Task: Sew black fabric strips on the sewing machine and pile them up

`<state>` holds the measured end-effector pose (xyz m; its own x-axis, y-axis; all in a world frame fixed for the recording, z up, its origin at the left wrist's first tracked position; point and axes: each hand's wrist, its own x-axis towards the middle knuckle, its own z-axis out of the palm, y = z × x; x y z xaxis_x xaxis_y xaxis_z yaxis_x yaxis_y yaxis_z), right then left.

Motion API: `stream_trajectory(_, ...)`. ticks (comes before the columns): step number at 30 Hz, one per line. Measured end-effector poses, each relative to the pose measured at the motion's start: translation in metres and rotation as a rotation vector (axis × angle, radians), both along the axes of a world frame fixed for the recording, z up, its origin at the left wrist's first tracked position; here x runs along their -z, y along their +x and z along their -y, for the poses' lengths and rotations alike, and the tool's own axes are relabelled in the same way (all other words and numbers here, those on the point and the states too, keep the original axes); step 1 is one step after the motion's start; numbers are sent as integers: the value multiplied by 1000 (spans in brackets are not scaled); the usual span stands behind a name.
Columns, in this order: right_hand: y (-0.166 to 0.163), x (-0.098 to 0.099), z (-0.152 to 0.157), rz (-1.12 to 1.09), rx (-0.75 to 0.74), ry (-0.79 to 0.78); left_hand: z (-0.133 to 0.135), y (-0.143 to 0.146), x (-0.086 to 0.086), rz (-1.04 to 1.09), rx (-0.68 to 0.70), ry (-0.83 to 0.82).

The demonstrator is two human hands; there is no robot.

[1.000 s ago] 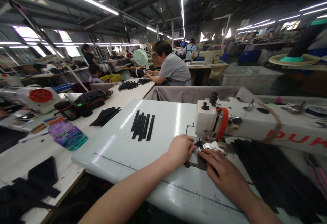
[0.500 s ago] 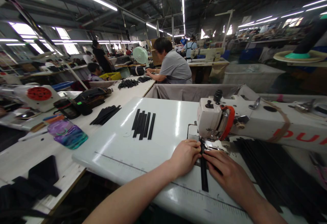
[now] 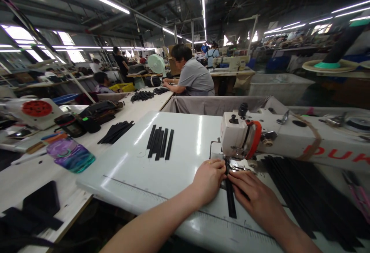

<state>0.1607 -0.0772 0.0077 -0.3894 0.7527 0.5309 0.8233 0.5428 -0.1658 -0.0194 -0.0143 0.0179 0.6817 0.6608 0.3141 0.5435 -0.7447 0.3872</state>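
A narrow black strip [image 3: 230, 201] lies on the white sewing table [image 3: 185, 137], running from the presser foot of the white sewing machine [image 3: 289, 139] toward me. My left hand [image 3: 208, 179] presses flat on the strip's left side, fingertips at the foot. My right hand [image 3: 251, 195] presses on its right side. Both hands pinch the strip's far end against the table. The needle area is partly hidden by my fingers.
Several finished black strips [image 3: 160, 142] lie side by side on the table at left. More dark strips [image 3: 312, 195] are piled under the machine arm at right. A purple-green bottle [image 3: 71, 154] lies on the left bench. A seated co-worker [image 3: 192, 76] works behind.
A second ago my hands held a short dark piece at the foot. Now a long black strip lies straight toward me between both hands, and my view has shifted slightly.
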Motion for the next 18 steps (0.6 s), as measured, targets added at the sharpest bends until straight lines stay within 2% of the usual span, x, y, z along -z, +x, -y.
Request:
stream_trajectory(5, -1, 0, -1, -24, 20, 4, -1, 3, 1, -18, -45, 16)
stream_trajectory(13, 0, -8, 9, -102, -112, -30, -2, 3, 2, 49, -33, 21)
stream_trajectory(18, -1, -8, 6, -110, -90, -1, -2, 3, 3, 41, -23, 2)
